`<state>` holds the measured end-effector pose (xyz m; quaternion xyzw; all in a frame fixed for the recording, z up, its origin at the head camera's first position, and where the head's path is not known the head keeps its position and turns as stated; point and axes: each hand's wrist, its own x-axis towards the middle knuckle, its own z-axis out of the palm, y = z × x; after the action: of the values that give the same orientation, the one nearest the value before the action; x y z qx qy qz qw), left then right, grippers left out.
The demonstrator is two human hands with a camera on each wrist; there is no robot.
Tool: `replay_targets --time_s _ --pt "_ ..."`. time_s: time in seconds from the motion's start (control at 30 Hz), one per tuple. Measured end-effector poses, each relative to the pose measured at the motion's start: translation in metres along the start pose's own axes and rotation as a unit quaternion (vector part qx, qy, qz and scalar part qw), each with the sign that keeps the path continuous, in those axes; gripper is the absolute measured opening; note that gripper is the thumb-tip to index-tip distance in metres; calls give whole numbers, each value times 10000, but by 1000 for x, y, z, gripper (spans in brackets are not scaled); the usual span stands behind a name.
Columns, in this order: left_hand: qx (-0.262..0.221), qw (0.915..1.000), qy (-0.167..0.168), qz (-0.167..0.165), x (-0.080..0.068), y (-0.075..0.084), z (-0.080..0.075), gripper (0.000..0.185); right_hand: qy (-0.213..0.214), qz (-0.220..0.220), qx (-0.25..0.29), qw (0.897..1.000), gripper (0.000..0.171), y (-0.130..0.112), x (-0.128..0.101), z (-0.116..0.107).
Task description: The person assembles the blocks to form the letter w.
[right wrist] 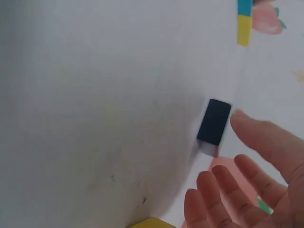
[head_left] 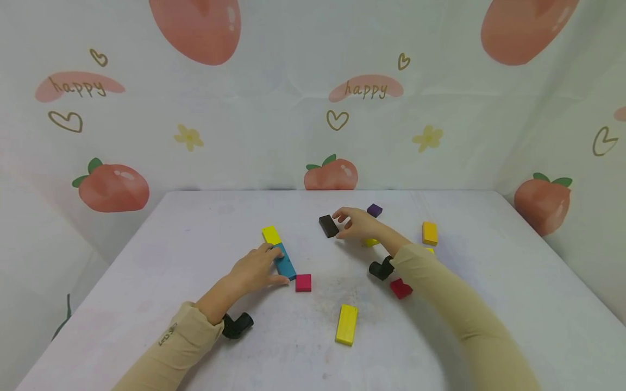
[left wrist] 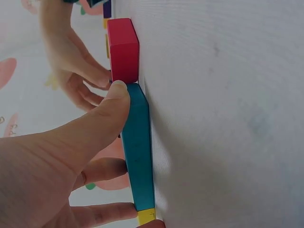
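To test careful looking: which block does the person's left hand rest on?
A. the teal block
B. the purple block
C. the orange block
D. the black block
A: the left hand lies along the teal block, thumb and fingers against it in the left wrist view; the black block sits by the right hand.

Head view high over the table (head_left: 195, 228) — wrist views close, sideways — shared teal block (head_left: 285, 262).

Teal block under left hand, black block by right hand.
Teal block (head_left: 285, 262): long, flat on the table, far end touching a yellow block (head_left: 271, 234), near end just beside a red block (head_left: 303, 282). Black block (head_left: 329, 226): short rectangle, flat, lying apart, just beside the right hand's fingertips.
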<state>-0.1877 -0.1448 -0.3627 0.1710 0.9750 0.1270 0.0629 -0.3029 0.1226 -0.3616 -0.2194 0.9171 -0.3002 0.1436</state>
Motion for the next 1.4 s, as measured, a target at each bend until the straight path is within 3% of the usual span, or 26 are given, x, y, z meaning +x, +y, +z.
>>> replay_targets --time_s 0.23,0.37,0.63,1.4 --pt "20 10000 -10 -2 0 0 0 59 -277 -53 140 9995 65 2 13 0" --pt "18 10000 -7 -1 0 0 0 58 -356 -314 48 9989 68 1 15 -1" --pt "0 10000 -37 -41 0 1 0 59 -648 -233 -108 9976 68 4 24 0" --pt "-25 10000 -48 -59 -1 2 -1 58 -461 -305 -74 9984 65 6 23 0"
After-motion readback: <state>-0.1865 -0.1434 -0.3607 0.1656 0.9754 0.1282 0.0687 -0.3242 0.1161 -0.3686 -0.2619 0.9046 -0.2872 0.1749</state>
